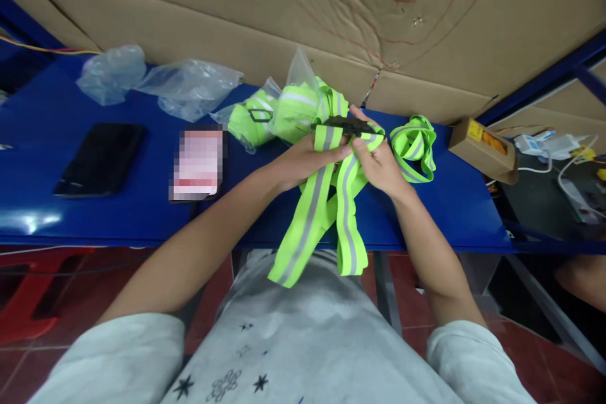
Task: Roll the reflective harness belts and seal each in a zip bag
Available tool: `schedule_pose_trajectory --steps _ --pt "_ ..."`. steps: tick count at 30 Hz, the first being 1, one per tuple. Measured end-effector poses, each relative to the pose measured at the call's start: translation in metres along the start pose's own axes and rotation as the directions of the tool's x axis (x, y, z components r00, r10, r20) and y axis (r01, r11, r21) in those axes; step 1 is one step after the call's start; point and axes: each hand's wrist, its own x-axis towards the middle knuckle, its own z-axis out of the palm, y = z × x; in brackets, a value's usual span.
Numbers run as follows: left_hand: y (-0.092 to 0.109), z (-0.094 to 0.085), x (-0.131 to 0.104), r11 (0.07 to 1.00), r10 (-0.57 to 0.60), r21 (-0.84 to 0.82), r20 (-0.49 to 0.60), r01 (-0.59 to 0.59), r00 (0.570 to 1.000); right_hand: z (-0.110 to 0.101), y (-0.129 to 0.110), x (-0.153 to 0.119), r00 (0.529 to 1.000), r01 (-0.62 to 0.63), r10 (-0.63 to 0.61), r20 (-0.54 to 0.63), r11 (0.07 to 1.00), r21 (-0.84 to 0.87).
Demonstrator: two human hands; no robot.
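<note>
Both my hands are closed on a neon-yellow reflective strap (310, 218) with a grey stripe down its middle. My left hand (315, 161) grips it from the left, thumb pointing right. My right hand (376, 161) pinches it on the other side. A black plastic buckle (348, 126) sits at the top of the strap, between my hands. Two long loops hang down past the table edge toward my shirt. Just right of my right hand lies a coiled strap (414, 148) of the same kind. Behind my left hand are bagged straps (255, 117) in clear plastic.
Crumpled clear plastic bags (194, 85) lie along the back of the blue table (265, 218). A black tablet-like device (101, 158) and a phone with a blurred screen (197, 163) lie to the left. An open cardboard box (483, 148) stands at right, before cables and white adapters (544, 145).
</note>
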Motion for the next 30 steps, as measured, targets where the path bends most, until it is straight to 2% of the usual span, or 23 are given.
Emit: schedule_pose_trajectory --steps 3,6,8,10,12,14,16,18,20,22,24,27,30 --pt "-0.005 0.004 0.0 0.999 0.01 0.031 0.029 -0.011 1.0 0.004 0.006 -0.001 0.999 0.034 -0.038 -0.038 0.994 -0.1" --pt "-0.007 0.007 -0.001 0.999 -0.037 -0.027 0.006 0.037 0.999 -0.003 0.01 -0.002 0.999 -0.019 0.022 0.046 0.996 -0.082" --pt "-0.005 0.007 -0.002 0.988 -0.131 -0.075 0.014 0.131 0.991 -0.013 0.007 -0.002 1.0 -0.017 0.016 -0.011 0.995 -0.099" --pt "-0.005 0.006 -0.002 0.98 -0.18 -0.073 0.05 0.183 0.982 -0.024 -0.004 -0.001 0.994 0.026 -0.044 -0.099 0.984 -0.175" --pt "-0.005 0.004 -0.003 0.991 -0.136 -0.001 0.065 0.136 0.989 -0.032 -0.023 0.001 0.993 0.089 -0.107 -0.054 0.959 -0.268" --pt "-0.004 0.003 -0.003 0.993 -0.062 0.103 0.08 0.054 0.995 -0.034 -0.043 0.003 0.988 0.143 -0.117 0.101 0.938 -0.315" --pt "-0.002 0.003 -0.004 0.987 -0.011 0.161 0.116 -0.008 0.993 -0.032 -0.058 0.007 0.976 0.166 -0.106 0.188 0.926 -0.339" --pt "0.002 0.005 -0.005 0.991 0.029 0.126 0.122 -0.045 0.992 -0.027 -0.064 0.012 0.984 0.149 -0.101 0.147 0.918 -0.366" --pt "0.006 0.006 -0.006 0.999 0.009 0.029 0.132 -0.013 0.991 -0.023 -0.062 0.017 0.995 0.097 -0.094 0.026 0.92 -0.379" --pt "0.009 0.007 -0.008 0.995 -0.079 -0.042 0.203 0.09 0.976 -0.022 -0.056 0.021 0.995 0.033 -0.064 -0.08 0.939 -0.341" --pt "0.011 0.008 -0.01 0.985 -0.137 -0.064 0.263 0.159 0.955 -0.024 -0.05 0.022 0.993 -0.016 -0.016 -0.121 0.966 -0.258" --pt "0.016 0.009 -0.013 0.983 -0.148 -0.061 0.28 0.172 0.948 -0.03 -0.046 0.021 0.994 -0.096 0.091 -0.063 0.991 -0.094" --pt "0.023 0.01 -0.016 0.975 -0.192 -0.038 0.351 0.219 0.917 -0.034 -0.045 0.019 0.979 -0.201 0.203 -0.021 0.978 0.064"
